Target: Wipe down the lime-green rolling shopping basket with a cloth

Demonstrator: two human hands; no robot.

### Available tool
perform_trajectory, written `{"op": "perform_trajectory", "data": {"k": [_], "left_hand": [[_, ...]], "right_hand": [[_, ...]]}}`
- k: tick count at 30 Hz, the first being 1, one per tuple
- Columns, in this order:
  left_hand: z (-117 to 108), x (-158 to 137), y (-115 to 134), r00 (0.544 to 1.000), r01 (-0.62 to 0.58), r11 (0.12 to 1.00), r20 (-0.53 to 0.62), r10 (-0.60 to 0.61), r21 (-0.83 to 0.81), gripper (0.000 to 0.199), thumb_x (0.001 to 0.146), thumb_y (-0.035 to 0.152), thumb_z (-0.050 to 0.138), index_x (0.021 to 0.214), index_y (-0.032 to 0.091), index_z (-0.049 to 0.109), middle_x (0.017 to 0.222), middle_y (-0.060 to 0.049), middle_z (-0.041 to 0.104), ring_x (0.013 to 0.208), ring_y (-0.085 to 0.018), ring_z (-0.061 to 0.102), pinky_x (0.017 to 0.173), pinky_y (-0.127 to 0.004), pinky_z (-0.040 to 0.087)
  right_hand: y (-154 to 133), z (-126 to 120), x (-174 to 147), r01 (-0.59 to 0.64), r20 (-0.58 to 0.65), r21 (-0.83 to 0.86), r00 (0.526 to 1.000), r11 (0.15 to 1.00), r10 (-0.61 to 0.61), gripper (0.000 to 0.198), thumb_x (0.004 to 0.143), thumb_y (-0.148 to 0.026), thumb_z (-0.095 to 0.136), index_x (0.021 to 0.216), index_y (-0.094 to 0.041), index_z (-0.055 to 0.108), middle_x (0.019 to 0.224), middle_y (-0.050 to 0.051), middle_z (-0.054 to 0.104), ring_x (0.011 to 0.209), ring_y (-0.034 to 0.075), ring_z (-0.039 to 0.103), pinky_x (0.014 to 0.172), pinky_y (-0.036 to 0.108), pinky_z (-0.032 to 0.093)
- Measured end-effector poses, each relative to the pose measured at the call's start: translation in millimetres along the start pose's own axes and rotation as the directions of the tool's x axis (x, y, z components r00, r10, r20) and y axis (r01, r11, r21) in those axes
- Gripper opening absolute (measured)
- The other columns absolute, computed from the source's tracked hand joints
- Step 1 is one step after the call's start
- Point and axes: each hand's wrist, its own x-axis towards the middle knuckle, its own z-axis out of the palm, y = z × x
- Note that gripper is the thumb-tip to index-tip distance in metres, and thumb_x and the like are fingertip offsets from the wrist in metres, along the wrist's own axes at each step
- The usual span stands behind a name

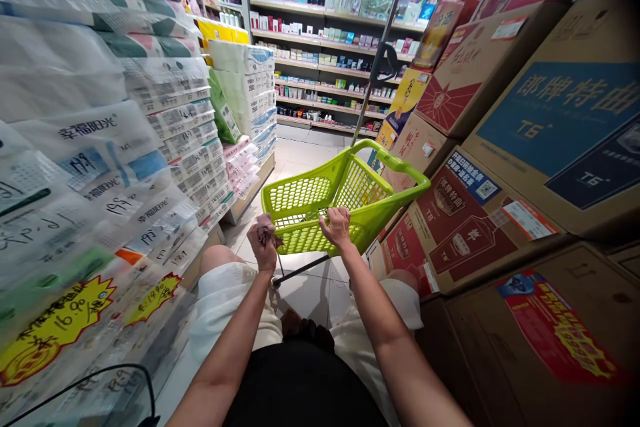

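Straight ahead is a lime-green shopping cart (305, 240) with a slotted plastic basket, standing at an angle between the stacks. My right hand (337, 227) is closed over the near rim of the basket, around its middle. At the near left corner, my left hand (263, 245) is closed on a crumpled pinkish-brown cloth (266, 230), pressed close to the basket's edge. Through the slots and over the rim, the basket's inside shows no goods. The cart's raised handle (400, 163) points away to the right. Below the basket, a dark leg (303, 270) of its frame reaches the floor.
Wrapped tissue packs (175, 113) are piled high on the left, with yellow price tags (60, 327). Printed cardboard boxes (465, 227) form a wall close on the right. A pole (383, 47) rises behind the cart. Shelves of small goods (335, 47) cross the far end of the tiled floor (295, 137).
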Motion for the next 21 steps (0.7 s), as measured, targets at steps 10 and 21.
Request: {"op": "perform_trajectory", "data": {"k": [10, 21], "left_hand": [[-5.5, 67.2, 9.2, 0.961, -0.004, 1.0, 0.277, 0.0, 0.015, 0.033, 0.088, 0.01, 0.05, 0.113, 0.019, 0.069, 0.121, -0.011, 0.059, 0.117, -0.025, 0.063, 0.112, -0.045, 0.052], [-11.0, 49.4, 6.6, 0.943, -0.067, 0.998, 0.328, 0.06, 0.01, 0.037, 0.091, 0.013, 0.051, 0.12, 0.023, 0.072, 0.124, -0.012, 0.052, 0.118, -0.026, 0.059, 0.113, -0.046, 0.052]], "right_hand": [[44.5, -26.8, -7.3, -0.022, 0.047, -0.023, 0.999, 1.0, 0.023, 0.025, 0.1, -0.036, 0.054, 0.078, -0.025, 0.061, 0.089, 0.006, 0.067, 0.101, 0.025, 0.052, 0.107, 0.04, 0.03], [-4.0, -7.5, -26.9, -0.011, 0.044, 0.119, 0.999, 0.993, 0.006, 0.031, 0.101, -0.03, 0.052, 0.072, -0.025, 0.064, 0.086, 0.004, 0.069, 0.111, 0.027, 0.049, 0.111, 0.046, 0.023]]}}
